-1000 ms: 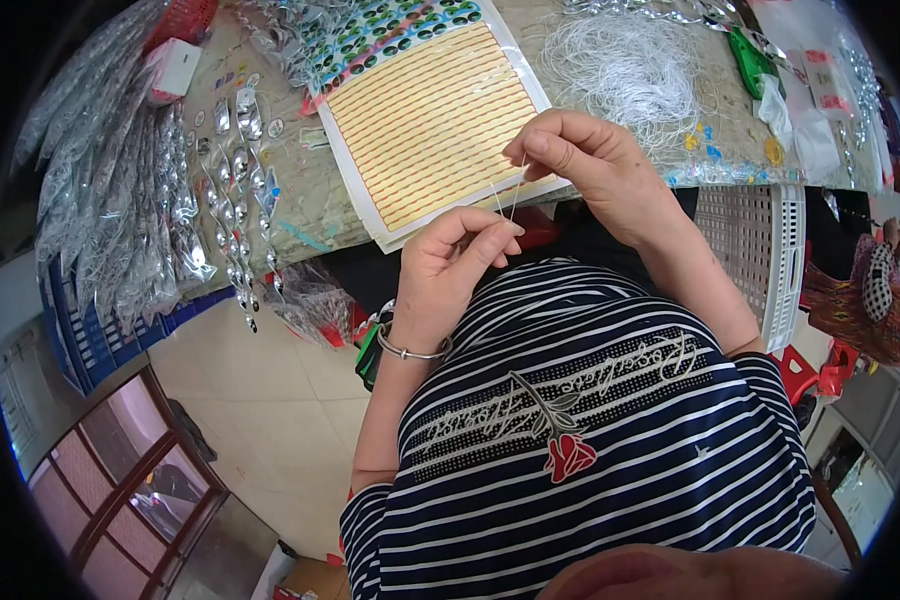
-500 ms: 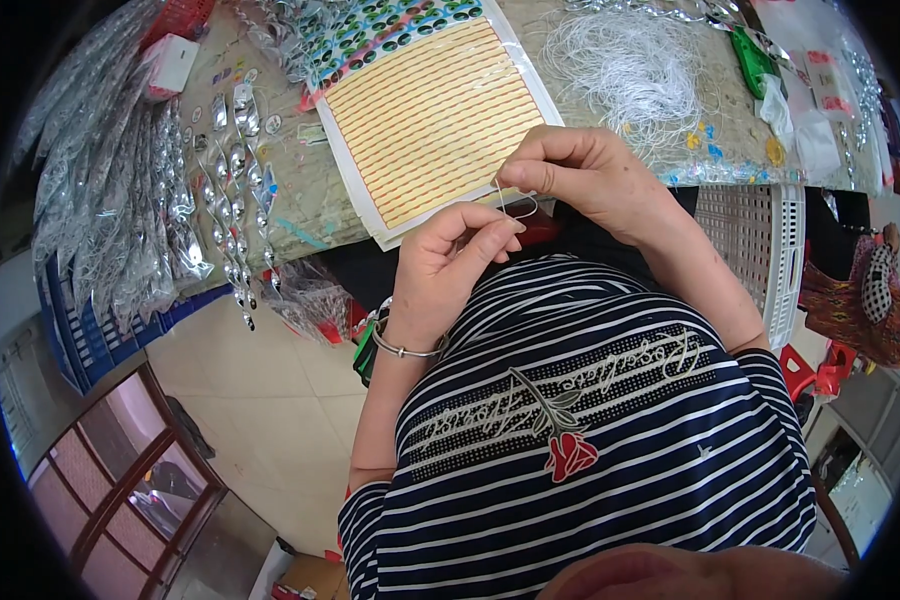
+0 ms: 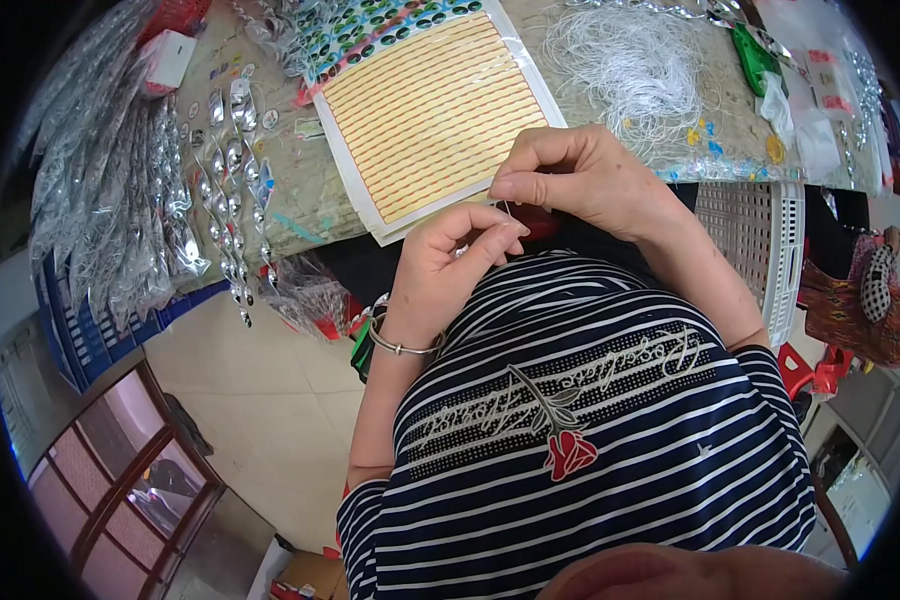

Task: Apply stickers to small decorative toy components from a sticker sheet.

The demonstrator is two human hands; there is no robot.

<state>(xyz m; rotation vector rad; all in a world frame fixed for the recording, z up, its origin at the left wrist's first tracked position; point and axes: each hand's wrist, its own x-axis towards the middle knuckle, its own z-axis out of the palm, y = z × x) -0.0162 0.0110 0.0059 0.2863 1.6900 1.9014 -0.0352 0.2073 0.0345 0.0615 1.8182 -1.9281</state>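
Between my hands runs a short white string [image 3: 509,209], held in front of my body at the table's near edge. My left hand [image 3: 448,250] pinches its lower end between thumb and forefinger. My right hand [image 3: 575,180], a little higher and to the right, grips the upper end in a thumb-and-finger pinch. Just beyond them lies a sticker sheet [image 3: 430,115] with yellow rows and round green and blue stickers at its far end. A loose pile of white strings [image 3: 635,75] lies to the right of the sheet.
Plastic-wrapped silver twisted strips [image 3: 120,190] hang over the table's left edge, with unwrapped silver spirals [image 3: 235,190] beside them. A white box [image 3: 168,62] stands among them. Green scissors [image 3: 753,60] lie at the far right. Below the table's right side is a white plastic basket [image 3: 770,235].
The curved loop of string that showed between my hands has gone from sight; a short, straighter length shows now. My right hand has shifted slightly left.
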